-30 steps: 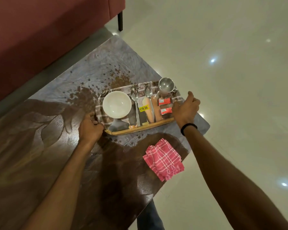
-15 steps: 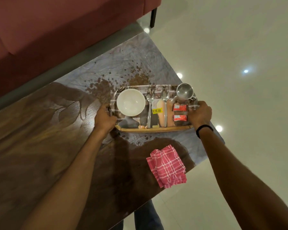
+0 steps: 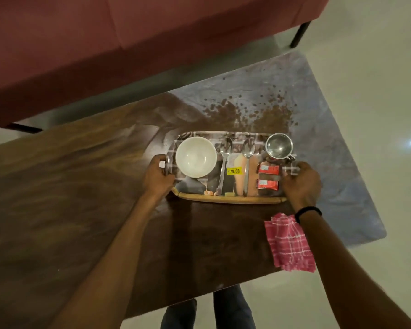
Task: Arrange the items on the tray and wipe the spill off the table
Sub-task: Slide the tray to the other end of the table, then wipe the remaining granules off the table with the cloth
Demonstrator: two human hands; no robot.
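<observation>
Left hand (image 3: pixel 157 177) and right hand (image 3: pixel 300 184) grip the loaded tray (image 3: pixel 230 200) by its ends; next, presumably, the pink cloth (image 3: pixel 288 245) wipes the far brown spill (image 3: pixel 259 113).

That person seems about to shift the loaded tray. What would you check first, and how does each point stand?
1. Left hand grips the tray's left end: ok.
2. Right hand grips its right end: ok.
3. Bowl, spoons, cup and red packets all lie inside the tray: ok.
4. Brown spill on the table behind the tray wiped: not ok.
5. Pink cloth lies ready near the right forearm: ok.
6. Tray lifted clear of the table: cannot tell.
</observation>
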